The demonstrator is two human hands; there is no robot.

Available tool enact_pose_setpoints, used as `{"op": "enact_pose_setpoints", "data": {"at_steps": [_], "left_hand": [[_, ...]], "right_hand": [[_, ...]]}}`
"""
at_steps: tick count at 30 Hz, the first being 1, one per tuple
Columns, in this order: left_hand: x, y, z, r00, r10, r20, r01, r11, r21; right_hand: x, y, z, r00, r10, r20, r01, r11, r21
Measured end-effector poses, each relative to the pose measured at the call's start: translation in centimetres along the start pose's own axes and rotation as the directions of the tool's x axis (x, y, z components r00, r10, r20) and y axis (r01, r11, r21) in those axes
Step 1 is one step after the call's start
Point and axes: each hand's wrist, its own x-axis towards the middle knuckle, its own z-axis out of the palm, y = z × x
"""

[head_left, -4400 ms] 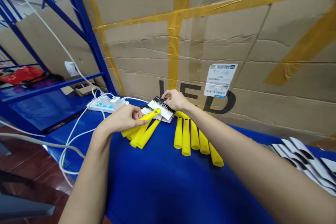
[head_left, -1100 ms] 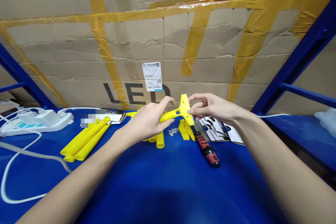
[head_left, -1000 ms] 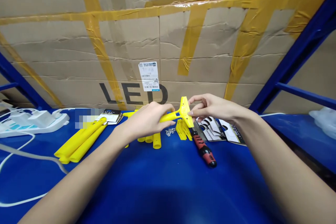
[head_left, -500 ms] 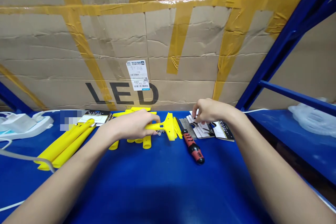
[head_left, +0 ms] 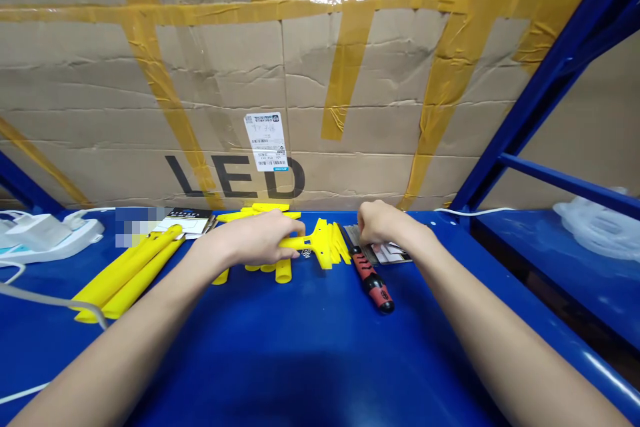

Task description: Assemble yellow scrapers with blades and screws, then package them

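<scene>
My left hand point(head_left: 263, 238) is closed around the handle of a yellow scraper point(head_left: 324, 245), whose wide flat head points right. Its fingers rest above short yellow tubes point(head_left: 283, 272) and small metal screws point(head_left: 306, 254). Beside the scraper head lie several thin yellow strips point(head_left: 340, 245). My right hand point(head_left: 381, 223) is curled, fingertips down, at a stack of thin grey metal blades point(head_left: 352, 234) and black-and-white cards point(head_left: 393, 253). What its fingers grip is hidden. A red and black screwdriver point(head_left: 371, 280) lies just in front, its handle toward me.
Long yellow tubes point(head_left: 143, 273) and printed cards point(head_left: 187, 221) lie at left, near a white power strip point(head_left: 60, 240) with cables. A taped cardboard box point(head_left: 320, 80) stands along the back. Blue frame bars point(head_left: 530, 87) rise at right, by clear plastic wrapping point(head_left: 600, 223).
My right hand has moved left and lower over the cards and blades, its fingers now more closed. The cards at the far right have shifted left beneath it. My left hand keeps the scraper.
</scene>
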Motion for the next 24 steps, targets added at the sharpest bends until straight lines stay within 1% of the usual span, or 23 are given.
{"op": "enact_pose_setpoints", "data": {"at_steps": [5, 9, 12, 17, 21, 23, 24], "left_hand": [[0.1, -0.2, 0.2, 1.000, 0.003, 0.004, -0.003, 1.000, 0.000], [0.1, -0.3, 0.4, 1.000, -0.006, -0.001, 0.006, 1.000, 0.024], [0.0, -0.4, 0.4, 1.000, 0.002, 0.007, -0.002, 1.000, 0.012], [-0.1, -0.3, 0.3, 1.000, 0.005, 0.016, -0.005, 1.000, 0.022], [-0.5, -0.1, 0.0, 1.000, -0.001, 0.016, 0.001, 1.000, -0.005], [-0.8, 0.0, -0.3, 0.999, -0.031, 0.029, 0.031, 0.999, -0.013], [-0.9, 0.0, -0.4, 0.998, -0.044, 0.037, 0.045, 0.999, -0.015]], "right_hand": [[0.8, -0.9, 0.9, 0.996, 0.064, -0.063, -0.067, 0.996, -0.058], [0.9, -1.1, 1.0, 0.994, 0.071, -0.085, -0.076, 0.995, -0.056], [0.9, -1.1, 1.0, 0.991, 0.073, -0.111, -0.078, 0.996, -0.044], [0.2, -1.2, 0.4, 0.976, 0.078, -0.203, -0.082, 0.997, -0.012], [-1.0, -1.0, -1.2, 0.960, 0.045, -0.278, -0.032, 0.998, 0.052], [-1.6, -0.8, -1.8, 0.963, 0.004, -0.270, 0.032, 0.991, 0.128], [-1.8, -0.7, -2.0, 0.968, -0.027, -0.250, 0.078, 0.977, 0.196]]}}
